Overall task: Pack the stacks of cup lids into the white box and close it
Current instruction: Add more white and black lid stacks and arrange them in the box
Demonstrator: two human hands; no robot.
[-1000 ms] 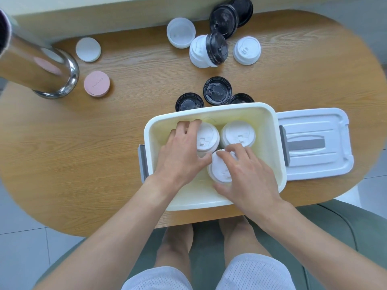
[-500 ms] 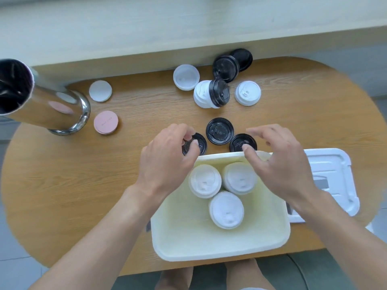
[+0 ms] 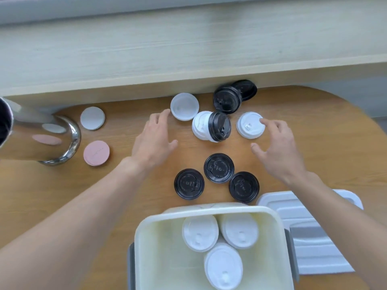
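Both grips spread wide, empty: tipped lid stack point(image 3: 211, 126) between them, seemingly untouched.

- Between your left hand point(image 3: 154, 141) and right hand point(image 3: 277, 147), a tipped lid stack point(image 3: 211, 126) blocks the way
- Three black lids point(image 3: 218, 168) crowd the table point(image 3: 41, 195) before the white box point(image 3: 209, 210)
- Bare wood lies under your left forearm, beside the metal cup point(image 3: 41, 139)
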